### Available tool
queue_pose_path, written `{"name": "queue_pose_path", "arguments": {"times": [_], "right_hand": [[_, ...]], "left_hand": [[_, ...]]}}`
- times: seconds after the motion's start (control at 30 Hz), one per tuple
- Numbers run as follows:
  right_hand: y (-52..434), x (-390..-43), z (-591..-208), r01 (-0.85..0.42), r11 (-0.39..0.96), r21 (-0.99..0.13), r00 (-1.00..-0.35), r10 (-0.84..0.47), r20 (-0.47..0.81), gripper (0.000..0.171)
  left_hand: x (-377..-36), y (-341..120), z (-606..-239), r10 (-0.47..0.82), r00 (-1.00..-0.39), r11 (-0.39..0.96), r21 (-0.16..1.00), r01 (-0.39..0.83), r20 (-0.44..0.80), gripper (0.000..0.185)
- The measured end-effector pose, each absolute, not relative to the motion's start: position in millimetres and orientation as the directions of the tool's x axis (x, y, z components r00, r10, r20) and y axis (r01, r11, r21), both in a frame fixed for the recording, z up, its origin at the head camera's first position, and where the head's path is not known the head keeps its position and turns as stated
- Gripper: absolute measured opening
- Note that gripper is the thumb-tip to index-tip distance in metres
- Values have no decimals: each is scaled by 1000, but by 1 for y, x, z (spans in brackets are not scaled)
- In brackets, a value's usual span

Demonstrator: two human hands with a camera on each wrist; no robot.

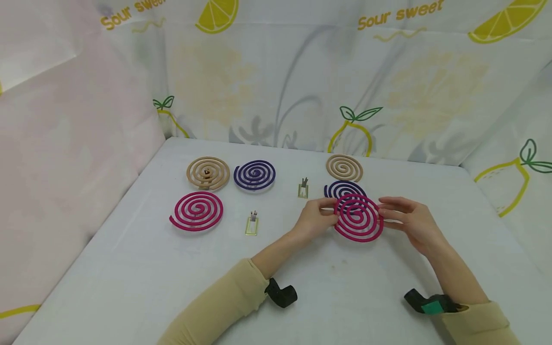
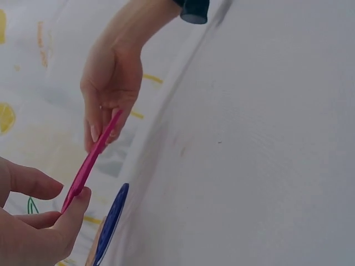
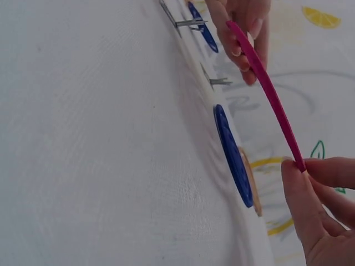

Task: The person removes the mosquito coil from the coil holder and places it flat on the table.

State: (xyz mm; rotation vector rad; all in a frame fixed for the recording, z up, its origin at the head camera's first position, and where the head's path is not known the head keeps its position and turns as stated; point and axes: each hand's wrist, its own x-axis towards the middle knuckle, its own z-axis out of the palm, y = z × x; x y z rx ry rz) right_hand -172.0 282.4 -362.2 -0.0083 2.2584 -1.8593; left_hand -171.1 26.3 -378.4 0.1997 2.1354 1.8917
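We are holding a pink coil (image 1: pixel 359 218) up off the table (image 1: pixel 129 268) between both hands. Our left hand (image 1: pixel 316 218) is pinching its left edge between thumb and fingers, and our right hand (image 1: pixel 409 220) is pinching its right edge the same way. In the left wrist view the coil (image 2: pixel 89 160) is showing edge-on, a thin pink strip running from our near fingertips (image 2: pixel 77 202) to the right hand (image 2: pixel 111 83) farther off. In the right wrist view the coil (image 3: pixel 266 88) is again showing edge-on, with our right fingertips (image 3: pixel 294 172) closing on its near end and the left hand (image 3: pixel 238 22) gripping the far end.

The coil is hanging above the right part of the table, well clear of the cloth. Just behind and below it a purple coil (image 1: pixel 340 188) is lying flat, partly covered from the head view, and a tan coil (image 1: pixel 344 167) is lying behind that one.

On the left part of the table three more coils are lying flat: a second tan one (image 1: pixel 208 173), a second purple one (image 1: pixel 254 175) beside it, and a second pink one (image 1: pixel 197 211) in front. Two small metal stands (image 1: pixel 252 223) are sitting between the groups, the farther stand (image 1: pixel 303 188) nearer our left hand. A lemon-print cloth (image 1: pixel 276 86) is hanging behind the table.
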Motion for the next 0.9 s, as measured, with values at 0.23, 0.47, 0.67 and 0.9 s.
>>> {"name": "queue_pose_path", "arguments": {"times": [0.23,0.47,0.67,0.9], "right_hand": [[286,-173,-366,125,276,-953,-975,-143,-169,48],[288,-176,-373,120,321,-939,-969,-170,-182,57],[286,-177,-378,105,300,-948,-963,-207,-172,50],[284,-176,-380,110,370,-922,-953,-225,-204,47]], "left_hand": [[-164,33,-380,253,-960,181,981,-74,-120,44],[-160,37,-382,233,-963,207,974,-89,-137,50],[-158,40,-387,210,-971,237,970,-61,-113,59],[-153,43,-385,213,-971,300,953,-42,-110,58]]}}
